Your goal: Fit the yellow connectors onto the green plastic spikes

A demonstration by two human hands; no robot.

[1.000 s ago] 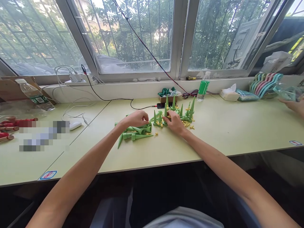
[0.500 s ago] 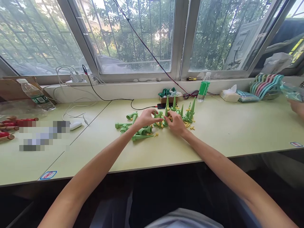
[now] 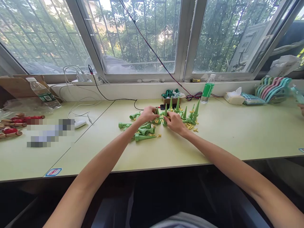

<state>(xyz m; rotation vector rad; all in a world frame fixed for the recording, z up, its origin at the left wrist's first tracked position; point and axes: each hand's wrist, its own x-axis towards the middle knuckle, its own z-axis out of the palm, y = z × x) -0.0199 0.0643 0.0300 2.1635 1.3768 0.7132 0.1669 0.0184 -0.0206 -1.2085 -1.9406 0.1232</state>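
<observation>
My left hand [image 3: 147,115] is closed around an upright green cone-shaped watering spike [image 3: 157,116], its fingers near the spike's base. Just to the right, my right hand [image 3: 175,123] pinches another upright green watering spike [image 3: 165,116] low on its body. Further green spikes [image 3: 196,111] stand tip up behind and right of my right hand. Several green spikes [image 3: 143,137] lie on their sides below my left hand. Small yellow valve pieces [image 3: 189,126] are scattered by the standing spikes, and one yellow piece [image 3: 159,135] lies near a lying spike's tip.
Behind the spikes are a phone [image 3: 163,107], a small box of green items [image 3: 171,100] and a water bottle [image 3: 207,89]. Tissues [image 3: 234,96] and coloured hangers [image 3: 273,90] stand right; another person's hand [image 3: 301,108] shows at the edge. Cables [image 3: 77,107] and red wooden toys [image 3: 14,123] lie left.
The view has turned slightly left. My left hand has closed around a spike beside the one in my right hand. My right hand keeps its grip.
</observation>
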